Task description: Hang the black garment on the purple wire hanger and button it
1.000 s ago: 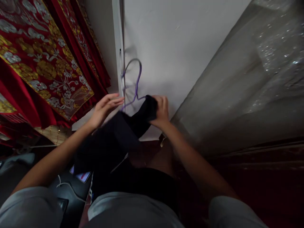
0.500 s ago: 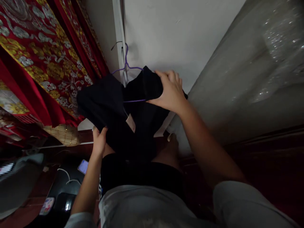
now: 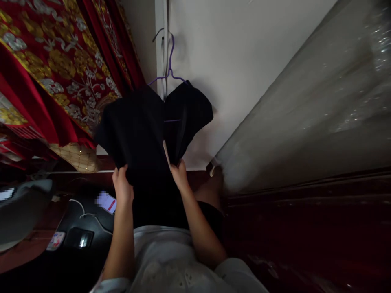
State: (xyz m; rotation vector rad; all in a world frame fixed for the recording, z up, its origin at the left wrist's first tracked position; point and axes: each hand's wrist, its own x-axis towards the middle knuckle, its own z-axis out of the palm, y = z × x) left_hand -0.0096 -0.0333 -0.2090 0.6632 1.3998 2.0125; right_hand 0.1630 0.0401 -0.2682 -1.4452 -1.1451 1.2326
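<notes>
A black short-sleeved garment (image 3: 140,130) hangs open at the front on a purple wire hanger (image 3: 170,72), whose hook is up by a pale upright strip on the wall. My left hand (image 3: 122,185) is closed on the garment's edge at the lower left. On the other side, my right hand (image 3: 179,175) grips the front edge below the opening. A pale tag (image 3: 166,154) dangles just above the right fingers. Dark cloth hides the garment's lower part against my dark shorts.
Red curtain fabric (image 3: 61,61) with gold and silver patterns hangs at left. Clear plastic sheeting (image 3: 290,122) covers something large at right. A phone (image 3: 106,202) with a lit screen, a white cable (image 3: 82,209) and a black device (image 3: 78,238) lie on a dark surface at lower left.
My right hand has left the garment's right shoulder and moved down and left to its front edge. My left hand keeps its hold. The tag has turned nearly edge-on.
</notes>
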